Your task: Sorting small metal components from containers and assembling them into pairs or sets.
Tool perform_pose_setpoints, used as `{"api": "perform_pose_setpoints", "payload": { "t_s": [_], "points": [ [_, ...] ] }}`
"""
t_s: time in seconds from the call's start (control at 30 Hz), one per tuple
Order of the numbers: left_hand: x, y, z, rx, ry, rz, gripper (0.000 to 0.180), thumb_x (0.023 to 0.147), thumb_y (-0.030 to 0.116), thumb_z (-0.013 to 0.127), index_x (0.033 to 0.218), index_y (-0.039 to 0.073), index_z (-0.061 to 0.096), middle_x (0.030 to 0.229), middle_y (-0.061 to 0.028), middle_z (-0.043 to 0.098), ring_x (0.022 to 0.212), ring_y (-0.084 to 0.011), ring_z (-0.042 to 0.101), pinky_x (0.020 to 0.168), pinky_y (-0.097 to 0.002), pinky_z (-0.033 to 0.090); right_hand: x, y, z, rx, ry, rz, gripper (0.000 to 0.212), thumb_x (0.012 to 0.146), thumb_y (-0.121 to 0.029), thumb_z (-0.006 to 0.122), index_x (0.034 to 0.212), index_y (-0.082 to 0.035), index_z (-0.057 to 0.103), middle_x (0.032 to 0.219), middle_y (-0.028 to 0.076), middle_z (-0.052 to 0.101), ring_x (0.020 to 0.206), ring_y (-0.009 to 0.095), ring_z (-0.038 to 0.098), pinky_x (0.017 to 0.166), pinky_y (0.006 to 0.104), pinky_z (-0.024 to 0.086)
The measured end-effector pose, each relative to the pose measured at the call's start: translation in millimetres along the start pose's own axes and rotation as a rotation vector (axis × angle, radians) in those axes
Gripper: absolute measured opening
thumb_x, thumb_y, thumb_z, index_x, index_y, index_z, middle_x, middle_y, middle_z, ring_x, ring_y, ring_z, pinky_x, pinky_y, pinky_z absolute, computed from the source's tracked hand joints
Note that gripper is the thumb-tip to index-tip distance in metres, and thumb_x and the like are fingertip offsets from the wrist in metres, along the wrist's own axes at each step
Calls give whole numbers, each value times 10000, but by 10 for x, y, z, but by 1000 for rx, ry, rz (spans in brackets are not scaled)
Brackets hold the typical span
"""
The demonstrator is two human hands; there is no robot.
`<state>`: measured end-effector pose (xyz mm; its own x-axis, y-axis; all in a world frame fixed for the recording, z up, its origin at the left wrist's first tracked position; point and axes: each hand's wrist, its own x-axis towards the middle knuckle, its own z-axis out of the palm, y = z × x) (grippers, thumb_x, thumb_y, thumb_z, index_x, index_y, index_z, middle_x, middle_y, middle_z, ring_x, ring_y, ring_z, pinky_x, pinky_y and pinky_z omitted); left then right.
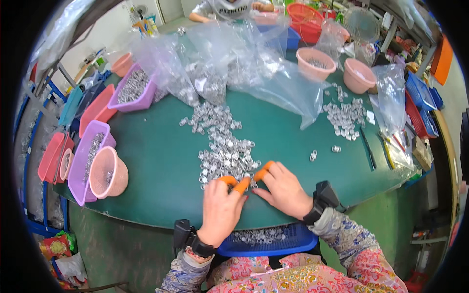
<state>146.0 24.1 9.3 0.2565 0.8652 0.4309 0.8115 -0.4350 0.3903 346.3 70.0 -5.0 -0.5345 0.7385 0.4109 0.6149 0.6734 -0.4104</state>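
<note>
A heap of small silver metal parts (227, 154), looped like little links, lies on the green table (161, 161) in front of me. My left hand (222, 207), with orange finger covers, is closed at the near edge of this heap. Beside it my right hand (283, 190), also wearing orange covers, has its fingers pinched together. Between the fingertips of both hands shows a small metal part (253, 184); its exact form is hard to make out. Below the table edge, a blue basket (293, 244) at my lap holds more such parts.
Purple baskets (113, 103) and a pink bowl (108, 171) of parts stand left. Clear plastic bags (288, 93) spread across the back. Right are a second pile (344, 117), pink bowls (359, 78) and a dark pen-like tool (368, 149). A person (229, 9) sits opposite.
</note>
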Motion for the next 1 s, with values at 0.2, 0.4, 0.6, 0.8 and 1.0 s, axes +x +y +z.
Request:
{"api": "perform_pose_setpoints", "payload": {
  "t_s": [0.2, 0.4, 0.6, 0.8, 1.0],
  "points": [
    [136, -208, 123, 57, 38, 242, 283, 742, 122, 817, 1020, 118, 762, 1014, -65, 609, 954, -288, 548, 817, -403, 439, -114, 99, -43, 85, 59, 98, 130, 874, -110, 715, 998, -71, 705, 947, 91, 601, 904, 308, 585, 805, 405, 492],
    [143, -116, 13, -170, 248, 78, 169, 805, 56, 771, 969, 92, 759, 991, -87, 679, 918, -292, 600, 802, -400, 468, -139, 73, -254, 216, 47, 273, 102, 893, -124, 701, 979, -72, 720, 889, 104, 613, 846, 312, 610, 749, 401, 506],
    [-337, 76, -455, -438, -227, -138, 166, 865, 93, 735, 1029, 69, 754, 961, -107, 731, 900, -280, 664, 816, -373, 523, -327, 3, -567, 463, -342, 121, 190, 943, -224, 689, 1072, -86, 712, 994, 99, 653, 939, 298, 623, 831, 382, 511],
    [-518, -1, -480, -9, -86, -127, 551, 852, 197, 771, 1352, 51, 593, 1352, -230, 560, 1237, -424, 513, 1040, -525, 404, 51, 39, -332, 204, -63, -8, 428, 914, -264, 719, 1307, -127, 620, 1301, 154, 556, 1145, 337, 545, 1001, 419, 458],
    [-306, -64, -17, 137, -180, -161, 753, 883, 289, 738, 1508, 45, 395, 1534, -285, 330, 1423, -509, 292, 1172, -616, 233, 79, 17, 72, 32, -48, -90, 466, 859, -174, 736, 1307, -136, 616, 1264, 140, 551, 1132, 338, 539, 1008, 415, 458]
  ]
}}
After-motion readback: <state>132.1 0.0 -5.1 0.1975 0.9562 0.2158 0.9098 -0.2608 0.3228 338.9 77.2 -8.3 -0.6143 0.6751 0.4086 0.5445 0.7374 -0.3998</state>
